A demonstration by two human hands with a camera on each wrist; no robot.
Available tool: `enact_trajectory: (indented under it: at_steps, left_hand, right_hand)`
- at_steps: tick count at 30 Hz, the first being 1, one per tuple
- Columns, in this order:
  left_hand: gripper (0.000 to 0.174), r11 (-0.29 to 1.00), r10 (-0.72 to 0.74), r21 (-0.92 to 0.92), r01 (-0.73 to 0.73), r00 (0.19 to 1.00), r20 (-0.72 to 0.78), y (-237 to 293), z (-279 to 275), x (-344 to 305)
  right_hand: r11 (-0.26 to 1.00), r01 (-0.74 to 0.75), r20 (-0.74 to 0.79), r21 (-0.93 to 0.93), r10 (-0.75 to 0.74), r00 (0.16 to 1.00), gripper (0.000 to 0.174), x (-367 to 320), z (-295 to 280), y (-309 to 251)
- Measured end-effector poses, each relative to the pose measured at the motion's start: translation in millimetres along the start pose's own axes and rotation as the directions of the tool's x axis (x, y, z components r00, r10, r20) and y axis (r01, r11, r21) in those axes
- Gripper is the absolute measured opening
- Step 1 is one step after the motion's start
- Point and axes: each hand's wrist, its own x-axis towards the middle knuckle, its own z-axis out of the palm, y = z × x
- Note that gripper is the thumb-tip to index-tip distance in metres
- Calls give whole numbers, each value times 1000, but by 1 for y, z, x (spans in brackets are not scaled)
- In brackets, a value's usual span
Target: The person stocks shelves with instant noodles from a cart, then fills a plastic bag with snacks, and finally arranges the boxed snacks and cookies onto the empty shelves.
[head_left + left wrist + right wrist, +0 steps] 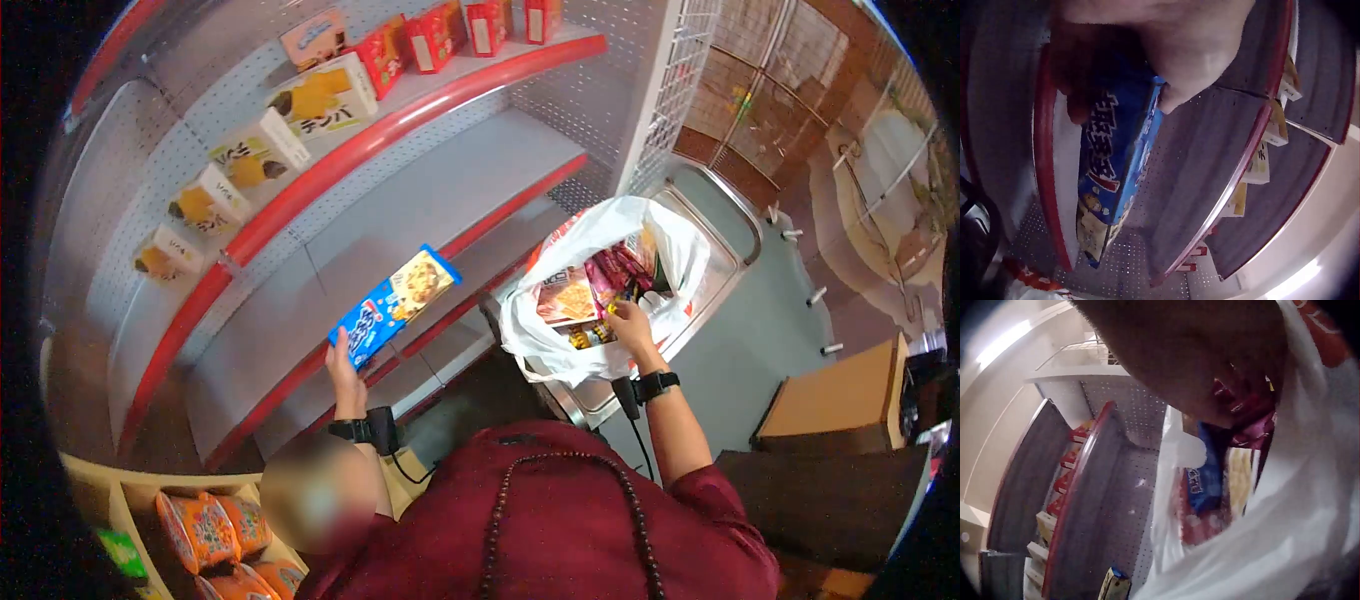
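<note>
In the head view my left hand grips the near end of a blue cookie packet, tilted in front of the shelves. The left wrist view shows thumb and fingers on opposite sides of the same packet. My right hand reaches into a white plastic bag, over the snacks in it. Among these are a box with a cracker picture, purple packets and a yellow-and-black packet. I cannot tell whether the right fingertips hold something. A blue packet also shows inside the bag.
The bag stands on a metal trolley with a rounded handle. Red-edged shelves carry yellow-and-white boxes and red boxes on the upper level. Orange packs sit in a wooden bin at lower left. A brown box lies at right.
</note>
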Motion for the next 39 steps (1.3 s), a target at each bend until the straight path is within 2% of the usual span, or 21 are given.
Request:
enact_trajectory:
  at_steps: [3,6,8,9,10,12,13,14,16,18,20,24,26,28,30,31,32,34,35,37,39]
  left_hand:
    - [33,998,-58,-17,57,996,-72,1,-3,-8]
    - [32,997,-70,-18,70,997,-32,-3,-2,-8]
    - [33,998,-56,-10,56,998,-30,-10,2,-2]
    - [33,999,-40,-3,39,999,-32,-12,4,1]
    - [33,999,-37,-3,37,998,-41,-14,3,3]
    - [33,999,-35,-9,35,999,20,-9,13,1]
    - [33,999,-32,-8,32,999,20,-6,18,-2]
    - [33,999,-35,-12,36,999,24,-9,19,0]
    - [34,999,-24,20,24,1000,11,-15,19,7]
    - [35,999,-45,1,45,998,35,-17,20,7]
    - [35,998,-63,11,63,998,4,-13,22,5]
    - [33,997,-71,9,70,997,10,-22,18,12]
    - [35,999,-27,19,27,999,24,-33,14,20]
    - [34,1000,-3,15,2,998,58,-27,21,14]
    - [34,999,9,36,-11,999,51,-24,28,12]
    - [34,998,24,59,-26,999,45,-21,31,11]
    - [34,998,22,63,-25,999,47,-16,36,7]
    - [34,999,-16,32,14,996,90,-7,45,-2]
    - [34,999,-19,34,15,996,92,-9,45,-2]
    - [34,1000,19,8,-20,996,87,-15,44,2]
    - [34,1000,-21,18,20,997,73,-21,36,5]
  right_hand:
    - [990,71,52,-119,-65,996,48,-8,9,-7]
    - [967,188,70,-172,-178,981,52,-2,25,5]
    - [911,254,43,-325,-254,966,56,-3,30,2]
    - [938,171,103,-302,-146,984,60,-4,26,-5]
    - [937,177,111,-300,-150,982,60,-6,21,-11]
    - [996,64,190,-68,-50,980,58,-5,8,-19]
    - [984,131,73,-117,-123,990,55,6,12,1]
    - [996,69,21,-61,-68,997,55,14,7,2]
    - [976,216,-224,23,-206,953,61,24,-11,8]
    - [989,54,-270,137,-16,963,70,29,-46,-6]
    - [986,114,-583,-124,-165,795,72,59,-63,43]
    - [971,90,-664,-222,-218,715,61,43,-119,16]
    - [1000,-17,-499,-6,12,867,47,36,-124,8]
    - [993,98,-450,65,-59,891,30,44,-108,31]
    - [978,152,-313,-142,-189,931,32,30,-93,18]
    - [990,127,-69,-64,-132,989,34,14,-95,-14]
    - [888,303,-90,-346,-353,931,35,14,-82,-9]
    - [778,292,33,-557,-330,943,34,1,-78,5]
    - [779,288,32,-557,-327,945,34,-6,-83,-7]
    - [844,127,54,-521,-116,992,69,-16,-91,-23]
    - [826,39,28,-562,-27,999,79,-16,-92,-8]
